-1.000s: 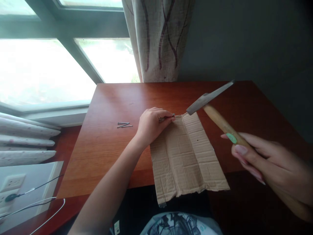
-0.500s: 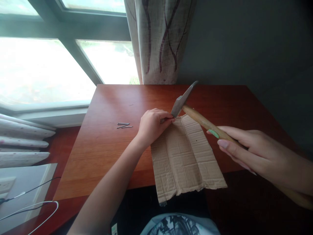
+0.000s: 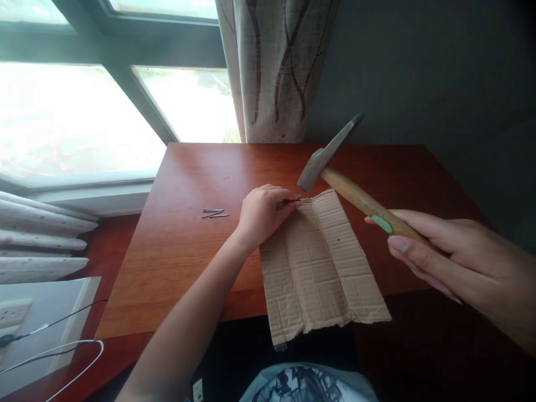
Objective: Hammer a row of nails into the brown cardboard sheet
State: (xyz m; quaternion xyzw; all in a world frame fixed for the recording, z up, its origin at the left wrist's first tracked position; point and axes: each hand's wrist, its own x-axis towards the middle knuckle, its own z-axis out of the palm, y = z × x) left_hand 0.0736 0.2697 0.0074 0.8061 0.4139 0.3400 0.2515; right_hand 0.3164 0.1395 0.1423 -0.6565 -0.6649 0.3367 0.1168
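My right hand (image 3: 444, 254) is wrapped round the wooden handle of a hammer (image 3: 355, 192), which bears a green sticker. The hammer's grey metal head hangs just above and to the right of my left fingertips, apart from them. Thumb and forefinger of my left hand (image 3: 268, 212) pinch a nail (image 3: 298, 197) at the far left corner of a piece of corrugated cardboard (image 3: 320, 268). Only the nail's head shows; its lower part is hidden by the fingers. The creased cardboard lies on the table and overhangs the near edge.
Several loose nails (image 3: 214, 213) lie on the wooden table (image 3: 188, 245) to the left of my left hand. A curtain (image 3: 276, 72) and a window stand behind the table. Cables (image 3: 54, 321) run from a wall socket (image 3: 14, 314) at lower left.
The hammer has risen away from the nail, up and to the right, with my right hand. The nail's head now shows above my left fingertips. My left hand stays in place.
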